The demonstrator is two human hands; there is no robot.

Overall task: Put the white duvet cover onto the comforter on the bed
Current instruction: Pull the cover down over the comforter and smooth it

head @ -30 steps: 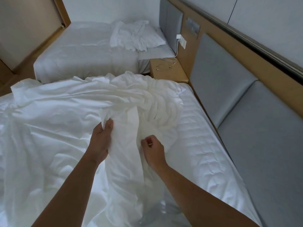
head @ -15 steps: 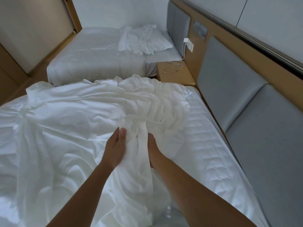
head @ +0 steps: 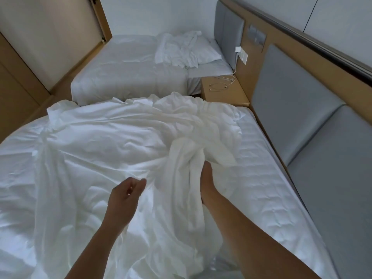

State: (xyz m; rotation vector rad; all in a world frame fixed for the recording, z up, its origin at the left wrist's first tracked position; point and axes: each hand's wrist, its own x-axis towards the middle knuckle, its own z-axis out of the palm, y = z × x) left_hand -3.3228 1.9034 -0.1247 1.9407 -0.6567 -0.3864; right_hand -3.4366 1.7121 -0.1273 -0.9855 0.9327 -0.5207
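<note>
Across the bed (head: pixel 271 188) sprawls the duvet cover (head: pixel 100 148), right hand (head: pixel 207 178) gripping it, left hand (head: pixel 126 195) loosely curled.

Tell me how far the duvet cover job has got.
Done: cover is spread out, crumpled. In hand: right hand grips a bunched fold; left hand hangs loose beside it. Left: quilted layer at right is uncovered; cover needs pulling over and smoothing.
</note>
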